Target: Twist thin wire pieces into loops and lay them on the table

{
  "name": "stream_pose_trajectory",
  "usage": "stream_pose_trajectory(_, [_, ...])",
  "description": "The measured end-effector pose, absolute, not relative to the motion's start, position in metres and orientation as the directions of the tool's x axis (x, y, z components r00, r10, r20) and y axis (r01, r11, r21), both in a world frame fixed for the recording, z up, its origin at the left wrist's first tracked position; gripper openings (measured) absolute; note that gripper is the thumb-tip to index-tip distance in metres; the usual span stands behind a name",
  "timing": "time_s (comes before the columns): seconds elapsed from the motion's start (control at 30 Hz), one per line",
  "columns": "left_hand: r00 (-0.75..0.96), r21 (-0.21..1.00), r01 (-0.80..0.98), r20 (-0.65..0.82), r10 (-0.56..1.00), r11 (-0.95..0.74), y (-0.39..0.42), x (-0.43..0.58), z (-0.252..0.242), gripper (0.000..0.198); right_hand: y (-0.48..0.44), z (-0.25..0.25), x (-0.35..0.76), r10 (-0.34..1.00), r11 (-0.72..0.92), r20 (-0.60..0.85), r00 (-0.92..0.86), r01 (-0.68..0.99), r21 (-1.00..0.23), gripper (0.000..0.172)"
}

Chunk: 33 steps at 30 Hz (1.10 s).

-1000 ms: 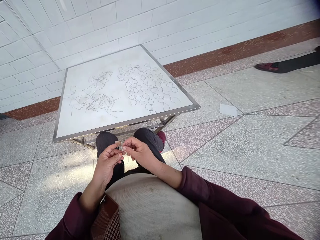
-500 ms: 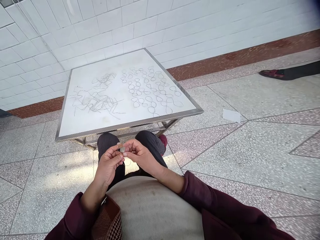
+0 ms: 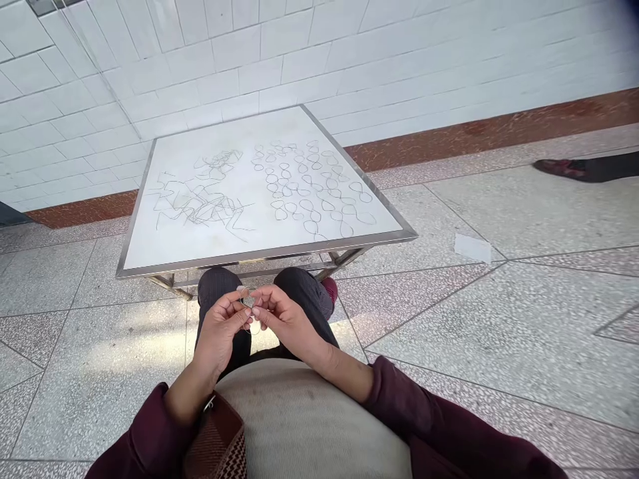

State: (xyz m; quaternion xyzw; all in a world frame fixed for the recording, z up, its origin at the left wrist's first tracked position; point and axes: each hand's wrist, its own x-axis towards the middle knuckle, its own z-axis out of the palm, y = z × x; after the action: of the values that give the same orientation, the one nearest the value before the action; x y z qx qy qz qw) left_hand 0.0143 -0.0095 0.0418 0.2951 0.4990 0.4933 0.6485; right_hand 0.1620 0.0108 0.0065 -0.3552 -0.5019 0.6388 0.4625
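Between my two hands, over my knees, is a thin wire [image 3: 255, 332] bent into small loops. My left hand [image 3: 223, 324] pinches it between thumb and fingers. From the other side my right hand [image 3: 285, 320] also pinches it, the fingertips of both hands almost meeting. In front stands a low white table [image 3: 164, 256] with a metal rim. Loose bent wires [image 3: 212, 206] lie tangled on its left half. On the right half, several wires twisted into figure-eight loops [image 3: 310, 179] are spread in rough rows.
The table stands near a white tiled wall [image 3: 239, 60] with a reddish-brown base strip. A white piece of paper [image 3: 472, 248] lies on the speckled floor to the right. Farther right, another person's shoe and leg [image 3: 574, 168] show. A brown woven strap [image 3: 217, 439] hangs by my lap.
My fingertips have moved slightly apart, and the wire loop between them now shows rounder. The view has shifted a little, so the table appears slightly farther right.
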Motion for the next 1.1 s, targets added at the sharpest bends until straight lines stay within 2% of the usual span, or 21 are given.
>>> stream_pose_trajectory(0.13, [-0.011,0.9,-0.316,-0.321,0.947,0.301,-0.01,0.015,0.039,0.04,0.011,0.007,0.162,0.936,-0.082,0.001,-0.351,-0.22,-0.972,0.023])
stream_pose_trajectory(0.27, [0.008,0.902,-0.309,-0.315,0.949,0.302,-0.01,0.011,0.037,0.046,0.014,0.008,0.168,0.891,-0.186,-0.051,-0.45,-0.262,-0.947,0.026])
stream_pose_trajectory(0.37, [0.037,0.907,-0.282,-0.316,0.948,0.313,-0.01,0.008,0.039,0.05,0.018,0.006,0.173,0.854,-0.286,-0.074,-0.516,-0.346,-0.894,0.035])
stream_pose_trajectory(0.47, [0.081,0.906,-0.257,-0.326,0.942,0.336,-0.011,0.006,0.041,0.049,0.021,0.001,0.175,0.806,-0.338,-0.036,-0.591,-0.41,-0.847,0.051])
stream_pose_trajectory(0.53, [0.11,0.901,-0.258,-0.333,0.937,0.35,-0.012,0.006,0.042,0.05,0.023,-0.003,0.176,0.769,-0.365,0.002,-0.64,-0.442,-0.82,0.055])
stream_pose_trajectory(0.73, [0.152,0.871,-0.286,-0.37,0.916,0.399,-0.012,0.009,0.047,0.059,0.025,-0.012,0.174,0.718,-0.452,0.054,-0.694,-0.523,-0.723,0.048])
stream_pose_trajectory(0.9, [0.15,0.862,-0.312,-0.37,0.917,0.399,-0.011,0.012,0.044,0.061,0.026,-0.012,0.174,0.738,-0.45,0.034,-0.674,-0.529,-0.72,0.042])
stream_pose_trajectory(1.1, [0.132,0.904,-0.283,-0.295,0.946,0.321,-0.011,0.011,0.038,0.061,0.027,-0.014,0.172,0.759,-0.446,0.029,-0.651,-0.552,-0.705,0.038])
